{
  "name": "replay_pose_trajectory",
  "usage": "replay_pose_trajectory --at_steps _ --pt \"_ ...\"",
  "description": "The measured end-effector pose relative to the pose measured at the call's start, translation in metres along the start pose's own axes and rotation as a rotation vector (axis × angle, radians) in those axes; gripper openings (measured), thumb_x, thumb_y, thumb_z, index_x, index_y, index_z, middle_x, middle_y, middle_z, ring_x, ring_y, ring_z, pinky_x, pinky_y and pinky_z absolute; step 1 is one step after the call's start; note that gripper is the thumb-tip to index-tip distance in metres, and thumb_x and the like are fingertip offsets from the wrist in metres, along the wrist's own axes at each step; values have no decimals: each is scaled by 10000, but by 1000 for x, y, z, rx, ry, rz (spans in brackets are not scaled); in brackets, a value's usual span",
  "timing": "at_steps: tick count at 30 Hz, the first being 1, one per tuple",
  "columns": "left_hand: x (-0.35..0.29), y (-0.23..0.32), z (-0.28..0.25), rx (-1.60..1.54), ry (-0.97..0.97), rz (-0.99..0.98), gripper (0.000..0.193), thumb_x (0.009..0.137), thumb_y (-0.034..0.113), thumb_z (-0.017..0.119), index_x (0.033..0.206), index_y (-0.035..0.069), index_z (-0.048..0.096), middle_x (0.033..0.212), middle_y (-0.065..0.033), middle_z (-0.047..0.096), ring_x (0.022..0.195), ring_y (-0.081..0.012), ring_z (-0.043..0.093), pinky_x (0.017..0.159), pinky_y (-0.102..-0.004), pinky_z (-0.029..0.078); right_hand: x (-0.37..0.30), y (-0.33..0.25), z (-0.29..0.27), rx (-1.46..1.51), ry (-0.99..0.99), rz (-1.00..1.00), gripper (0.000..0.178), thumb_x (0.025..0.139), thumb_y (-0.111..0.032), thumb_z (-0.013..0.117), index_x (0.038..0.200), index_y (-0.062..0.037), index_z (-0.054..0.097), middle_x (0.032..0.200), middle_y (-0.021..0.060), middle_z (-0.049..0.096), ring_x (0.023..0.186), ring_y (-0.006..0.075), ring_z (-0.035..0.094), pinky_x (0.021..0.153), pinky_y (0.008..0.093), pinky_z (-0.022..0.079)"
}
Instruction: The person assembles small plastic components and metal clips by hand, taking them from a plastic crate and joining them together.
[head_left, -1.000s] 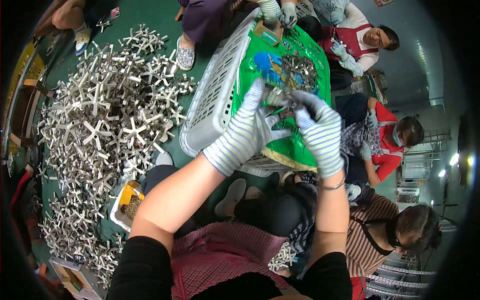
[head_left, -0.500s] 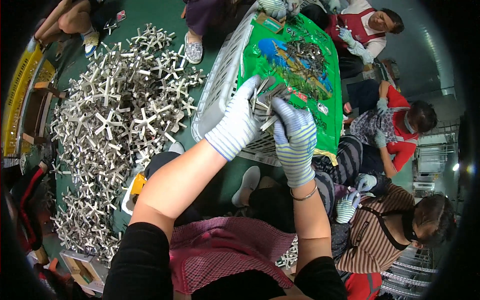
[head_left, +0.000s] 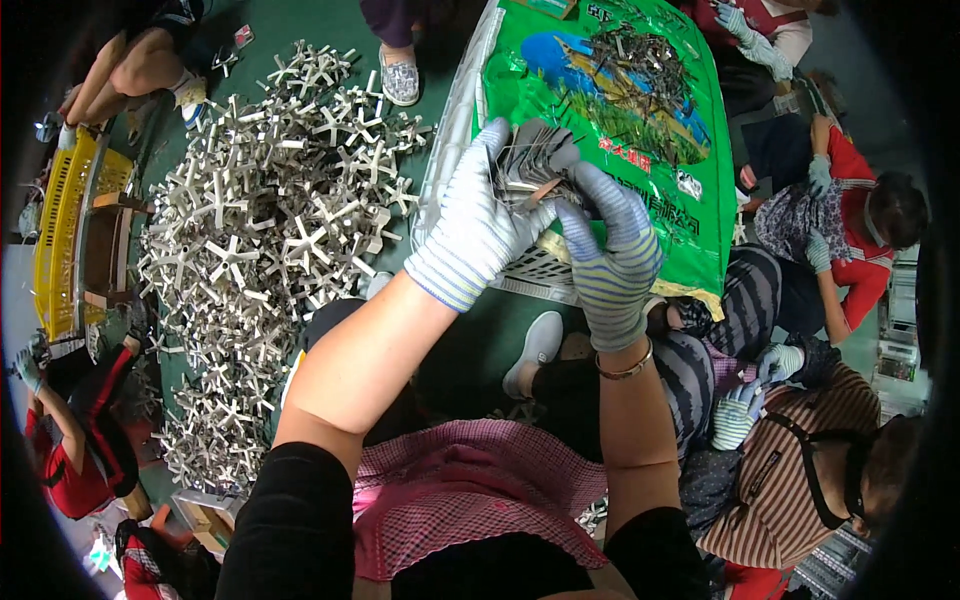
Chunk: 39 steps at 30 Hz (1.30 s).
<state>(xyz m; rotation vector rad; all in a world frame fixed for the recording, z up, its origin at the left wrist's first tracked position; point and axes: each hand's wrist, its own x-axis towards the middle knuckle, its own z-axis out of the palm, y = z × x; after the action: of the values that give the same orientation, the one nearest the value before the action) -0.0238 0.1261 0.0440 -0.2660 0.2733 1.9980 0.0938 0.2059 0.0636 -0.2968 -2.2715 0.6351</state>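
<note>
A bundle of thin grey metal plates [head_left: 537, 158], stacked with curved edges showing, is gripped by my left hand [head_left: 475, 225] in a white glove with blue stripes. My right hand [head_left: 615, 245], gloved the same way, has its fingers bent against the right side of the bundle. Between the hands a narrow brownish strip [head_left: 540, 192] sticks out of the bundle. Below them lies a green printed sack [head_left: 640, 215], spread over a white slatted plastic crate [head_left: 535, 275]. A pile of small dark metal pieces [head_left: 640, 75] rests on the sack.
On the green floor at left spreads a big heap of star-shaped metal parts [head_left: 270, 240]. A yellow crate [head_left: 65, 225] stands beyond it. Co-workers in gloves sit along the right, one in a striped top [head_left: 800, 460]. A person's shoe [head_left: 400, 80] is near the crate's far left.
The view has shifted, so more of the sack's right side shows. My hands have turned the metal plates, which now face up more evenly. My right-hand fingers have opened slightly.
</note>
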Motion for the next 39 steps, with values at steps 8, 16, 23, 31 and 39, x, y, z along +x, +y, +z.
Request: replay_pose_trajectory --at_steps 8,16,23,31,39 --pt "1 -5 -3 -49 -99 -46 473 915 473 484 1144 65 559 1129 -145 616 972 -296 589 891 -488 456 -9 3 -1 168 74 102 380 749 -61 734 1112 -81 622 991 82 654 812 184 636 694 288 516" --pt "0 -3 -1 112 -51 23 631 877 608 470 1210 73 504 1161 -146 592 906 -267 604 834 -451 484 -11 5 2 299 96 172 333 761 -16 718 1081 -54 637 931 87 659 804 156 646 688 270 526" --pt "-4 3 1 206 -73 5 344 877 363 623 1079 87 590 1081 -110 630 887 -251 627 769 -424 522 -5 3 -4 183 38 91 299 770 -11 704 1060 -56 646 944 94 666 804 181 651 705 273 525" --pt "-10 7 0 22 -168 -47 471 854 178 658 1263 47 464 1133 -146 613 954 -248 633 809 -460 533 -10 8 1 622 37 423 350 794 46 671 1134 38 587 1025 94 657 877 106 614 813 232 501" --pt "-7 0 -2 350 -26 45 247 872 163 644 1092 78 571 881 -33 637 709 -123 603 709 -302 525 -13 1 0 533 -68 335 305 791 21 671 1091 8 617 957 66 666 850 88 603 760 221 482"
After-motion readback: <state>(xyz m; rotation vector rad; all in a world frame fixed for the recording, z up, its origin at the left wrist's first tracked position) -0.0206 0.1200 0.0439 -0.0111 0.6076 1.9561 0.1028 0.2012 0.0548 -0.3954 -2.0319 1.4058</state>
